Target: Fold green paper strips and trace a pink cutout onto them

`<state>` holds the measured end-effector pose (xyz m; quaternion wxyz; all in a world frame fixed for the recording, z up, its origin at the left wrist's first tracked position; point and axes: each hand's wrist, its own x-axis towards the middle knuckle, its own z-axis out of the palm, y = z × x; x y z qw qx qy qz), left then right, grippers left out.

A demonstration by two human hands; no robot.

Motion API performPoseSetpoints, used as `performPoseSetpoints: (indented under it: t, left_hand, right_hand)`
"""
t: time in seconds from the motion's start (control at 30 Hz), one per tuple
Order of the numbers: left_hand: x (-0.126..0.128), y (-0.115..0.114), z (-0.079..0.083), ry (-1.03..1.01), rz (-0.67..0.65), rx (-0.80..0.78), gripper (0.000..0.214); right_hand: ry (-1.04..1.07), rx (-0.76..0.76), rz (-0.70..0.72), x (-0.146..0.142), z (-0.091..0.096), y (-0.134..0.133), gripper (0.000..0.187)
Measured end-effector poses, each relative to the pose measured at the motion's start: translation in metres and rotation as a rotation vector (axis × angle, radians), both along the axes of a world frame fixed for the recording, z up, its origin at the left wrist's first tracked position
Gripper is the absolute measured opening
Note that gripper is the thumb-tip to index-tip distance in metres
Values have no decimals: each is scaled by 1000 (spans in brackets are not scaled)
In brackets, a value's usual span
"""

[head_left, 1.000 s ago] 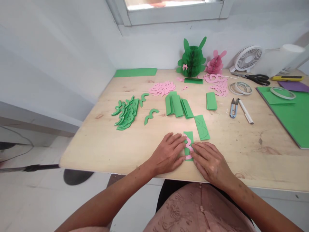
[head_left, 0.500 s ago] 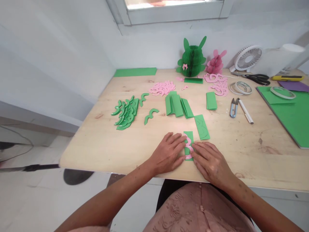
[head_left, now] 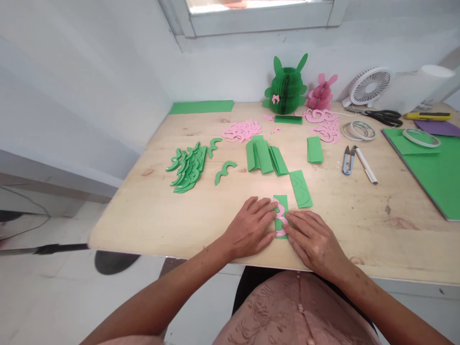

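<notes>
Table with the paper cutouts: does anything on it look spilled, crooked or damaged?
Nothing stands out. The left hand and right hand press a pink cutout flat on a green strip.

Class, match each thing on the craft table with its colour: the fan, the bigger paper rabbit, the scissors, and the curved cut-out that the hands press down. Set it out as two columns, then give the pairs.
Things:
1. fan
2. bigger paper rabbit
3. scissors
4. curved cut-out pressed by the left hand and right hand

Colours:
a. pink
b. black handles
c. white
d. green

Pairs: 1-c; 2-d; 3-b; 4-a
</notes>
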<state>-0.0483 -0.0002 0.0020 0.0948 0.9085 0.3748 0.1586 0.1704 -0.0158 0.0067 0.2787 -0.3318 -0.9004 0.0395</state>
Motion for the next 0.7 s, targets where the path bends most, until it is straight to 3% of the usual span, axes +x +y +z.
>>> performPoseSetpoints:
  t: [0.7]
  left_hand:
    - [0,1,-2,-50,8,-17,31]
  right_hand:
    - [-8,-6,7,1,0,1,26]
